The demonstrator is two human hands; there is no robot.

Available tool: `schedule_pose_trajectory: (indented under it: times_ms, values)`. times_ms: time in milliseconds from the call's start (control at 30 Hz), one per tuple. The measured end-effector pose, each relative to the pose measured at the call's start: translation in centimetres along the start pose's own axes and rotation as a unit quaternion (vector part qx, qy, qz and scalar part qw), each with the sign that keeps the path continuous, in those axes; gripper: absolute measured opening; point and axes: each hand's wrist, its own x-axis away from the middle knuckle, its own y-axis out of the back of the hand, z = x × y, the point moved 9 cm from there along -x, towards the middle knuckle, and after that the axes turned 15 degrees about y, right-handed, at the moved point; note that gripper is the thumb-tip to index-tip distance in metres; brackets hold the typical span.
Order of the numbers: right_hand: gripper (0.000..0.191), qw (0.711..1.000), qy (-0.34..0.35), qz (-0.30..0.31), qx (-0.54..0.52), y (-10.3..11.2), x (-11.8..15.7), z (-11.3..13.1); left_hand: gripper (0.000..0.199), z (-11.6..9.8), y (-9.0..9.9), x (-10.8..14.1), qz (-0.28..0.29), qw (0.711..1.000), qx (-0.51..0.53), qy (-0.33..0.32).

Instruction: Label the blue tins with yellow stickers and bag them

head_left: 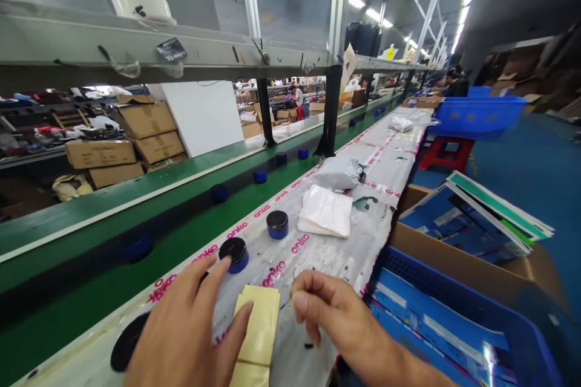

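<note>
My left hand lies low on the white bench covering, which is printed with pink "onko" lettering. Its index fingertip is at the black lid of a blue-based jar, and its thumb rests on a gold foil pouch. My right hand hangs just right of the pouch with fingertips pinched together, blurred. A small dark scrap lies beneath it. Farther along are a second jar, a folded white cloth pack and a grey poly bag.
Right of the bench, a blue crate holds blue printed sheets, and a cardboard box holds more. A blue bin sits farther on. A green conveyor runs along the left, with stacked cartons beyond. A distant co-worker stands there.
</note>
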Motion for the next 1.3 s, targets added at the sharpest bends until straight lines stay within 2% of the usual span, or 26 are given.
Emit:
schedule_pose_trajectory:
  times_ms: [67,133,200,300,367,467,600,767,1000,1300]
  values:
    - [0.039,0.997,0.059,-0.038,0.012,2.0,-2.1,1.7,0.057,-2.6,-3.9,-4.1,0.054,0.997,-0.041,-0.045]
    - [0.037,0.993,0.096,-0.073,0.015,3.8,-3.9,2.5,0.064,-4.1,-8.3,-7.5,0.139,0.988,-0.055,-0.037]
    - [0.037,0.989,0.11,-0.098,0.007,5.3,-5.3,2.6,0.065,-4.9,-11.5,-10.0,0.182,0.982,-0.055,-0.024]
    - [0.037,0.988,0.106,-0.114,-0.001,6.9,-6.8,1.9,0.056,-4.9,-14.7,-11.7,0.221,0.974,-0.042,0.001]
    - [0.037,0.989,0.099,-0.114,0.005,7.4,-7.6,1.5,0.048,-4.6,-15.6,-11.9,0.233,0.972,-0.028,0.015]
    - [0.037,0.989,0.098,-0.108,0.027,7.8,-8.6,1.1,0.041,-4.6,-15.1,-11.7,0.215,0.976,0.001,0.033]
    - [0.034,0.984,0.126,-0.106,0.066,7.6,-9.8,1.7,0.047,-5.1,-13.2,-11.0,0.177,0.982,0.047,0.051]
    - [0.036,0.982,0.146,-0.101,0.061,6.3,-10.8,2.2,0.04,-5.5,-11.3,-9.7,0.125,0.981,0.14,0.05]
    - [0.03,0.983,0.145,-0.099,0.051,4.7,-10.7,1.9,0.037,-4.8,-9.9,-8.8,0.051,0.983,0.159,0.076]
    - [0.02,0.981,0.157,-0.081,0.075,4.1,-10.5,2.0,0.04,-3.5,-10.3,-8.9,0.077,0.984,0.139,0.077]
